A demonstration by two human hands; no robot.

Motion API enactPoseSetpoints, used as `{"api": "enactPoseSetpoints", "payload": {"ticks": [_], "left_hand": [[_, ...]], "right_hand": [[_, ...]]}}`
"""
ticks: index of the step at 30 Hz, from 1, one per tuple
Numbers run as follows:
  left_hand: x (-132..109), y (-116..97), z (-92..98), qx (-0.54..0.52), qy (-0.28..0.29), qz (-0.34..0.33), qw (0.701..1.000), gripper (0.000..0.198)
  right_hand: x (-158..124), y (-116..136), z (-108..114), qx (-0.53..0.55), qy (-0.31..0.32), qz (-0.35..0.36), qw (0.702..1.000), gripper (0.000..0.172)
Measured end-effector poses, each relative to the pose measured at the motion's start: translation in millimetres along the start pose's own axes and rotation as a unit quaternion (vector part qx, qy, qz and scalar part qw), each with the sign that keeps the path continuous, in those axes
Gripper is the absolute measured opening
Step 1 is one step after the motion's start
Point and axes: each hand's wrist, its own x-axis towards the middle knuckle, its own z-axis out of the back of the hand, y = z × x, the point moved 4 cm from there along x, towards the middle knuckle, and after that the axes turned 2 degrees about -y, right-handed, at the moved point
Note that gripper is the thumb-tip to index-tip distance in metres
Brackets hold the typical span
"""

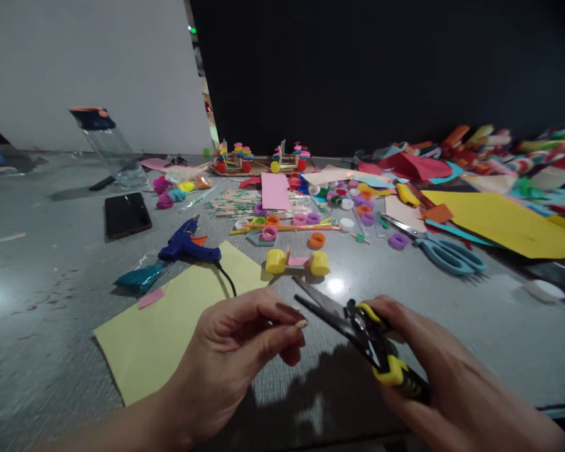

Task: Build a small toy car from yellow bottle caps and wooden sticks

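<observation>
My left hand [245, 351] pinches a small pale wooden piece [301, 324] between thumb and fingertips, above the grey table. My right hand [433, 364] is wrapped round black and yellow cutters [381, 351]. Their blades are parted and point left, just above and right of my left fingertips, apart from the wooden piece. Beyond the blades stands a small assembly with two yellow caps [275, 262] and a pink strip [299, 261] between them. A blue glue gun [186, 242] lies behind my left hand, near a pale yellow sheet [169, 320].
Blue-handled scissors [452, 252] and a yellow sheet [508, 223] lie at right. Coloured caps [317, 240] and wrapped sticks [235, 204] fill the middle. A phone [127, 215] and a bottle [110, 150] are at left; two small wheeled models [289, 157] stand at the back.
</observation>
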Motion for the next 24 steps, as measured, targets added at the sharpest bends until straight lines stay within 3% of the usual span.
{"api": "enactPoseSetpoints", "payload": {"ticks": [3, 12, 18, 24], "left_hand": [[0.2, -0.4, 1.2, -0.006, -0.008, -0.014, 1.000, 0.015], [1.1, -2.6, 2.0, 0.026, -0.017, -0.035, 0.999, 0.017], [0.2, -5.2, -1.5, 0.031, -0.023, -0.028, 0.999, 0.018], [1.5, -3.1, 0.0, 0.005, -0.024, -0.024, 0.999, 0.020]], "right_hand": [[1.1, 4.0, -0.7, 0.005, 0.017, 0.005, 1.000, 0.060], [3.5, 7.7, 1.7, -0.047, -0.014, 0.031, 0.998, 0.053], [2.0, 4.5, -1.1, -0.019, -0.017, 0.026, 0.999, 0.038], [-1.3, -1.3, -3.9, 0.024, 0.015, -0.021, 0.999, 0.052]]}}
